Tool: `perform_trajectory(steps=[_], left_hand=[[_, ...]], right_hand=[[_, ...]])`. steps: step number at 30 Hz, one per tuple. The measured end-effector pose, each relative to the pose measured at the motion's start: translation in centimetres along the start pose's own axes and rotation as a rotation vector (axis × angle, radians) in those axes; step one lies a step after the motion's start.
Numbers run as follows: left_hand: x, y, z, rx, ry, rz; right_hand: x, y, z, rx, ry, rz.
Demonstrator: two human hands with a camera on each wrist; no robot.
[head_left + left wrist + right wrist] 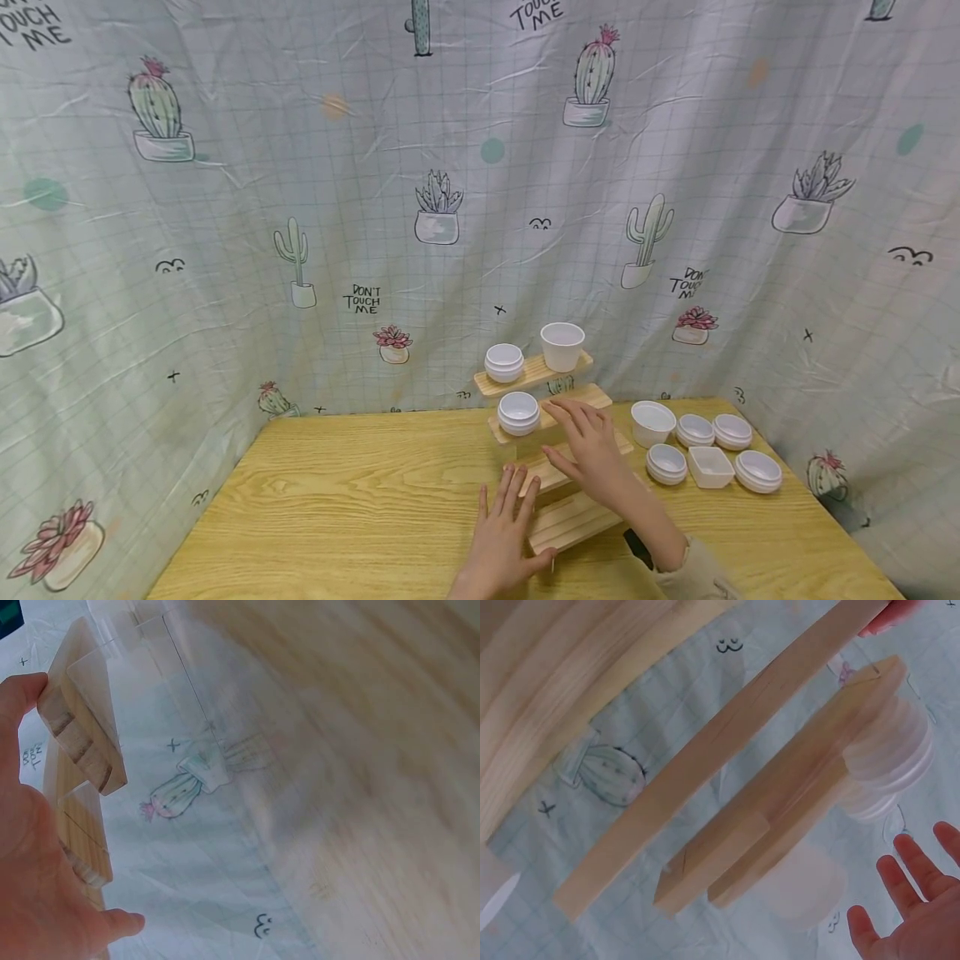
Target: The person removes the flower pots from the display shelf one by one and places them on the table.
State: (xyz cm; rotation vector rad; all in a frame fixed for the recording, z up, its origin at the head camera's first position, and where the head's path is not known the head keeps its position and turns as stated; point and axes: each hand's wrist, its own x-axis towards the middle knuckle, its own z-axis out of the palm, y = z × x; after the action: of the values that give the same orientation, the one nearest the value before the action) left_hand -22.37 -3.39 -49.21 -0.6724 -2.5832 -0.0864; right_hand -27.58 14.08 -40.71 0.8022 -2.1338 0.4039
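1. We could topple the pots (517, 414) by jolting the stand (576, 522).
2. Our left hand (498, 537), fingers spread, touches the stand's left side; our right hand (596, 454), also spread, pinches nothing.
3. The stand is on the surface (360, 500), climbing toward the curtain (360, 183); its slats (531, 374) run lengthwise left to right, right ends farther.

On the cactus-print curtain (487, 267) facing me I read the black words "DON'T TOUCH ME" (363, 299), repeated, some copies partly cut off.
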Motion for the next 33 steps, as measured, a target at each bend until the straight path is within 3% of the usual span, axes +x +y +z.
perform_trajectory(steps=[8,21,33], left_hand=[[0.1,0.1,0.0,-0.008,-0.009,0.010],[-0.1,0.0,0.1,-0.070,-0.005,0.014],[0.0,0.0,0.1,-0.082,-0.015,0.008]], right_hand=[[1.2,-0.5,1.4,-0.037,-0.030,0.005],[2.1,-1.1,3.1,0.006,-0.083,-0.014],[2.6,-1.1,4.2,-0.016,-0.043,0.008]])
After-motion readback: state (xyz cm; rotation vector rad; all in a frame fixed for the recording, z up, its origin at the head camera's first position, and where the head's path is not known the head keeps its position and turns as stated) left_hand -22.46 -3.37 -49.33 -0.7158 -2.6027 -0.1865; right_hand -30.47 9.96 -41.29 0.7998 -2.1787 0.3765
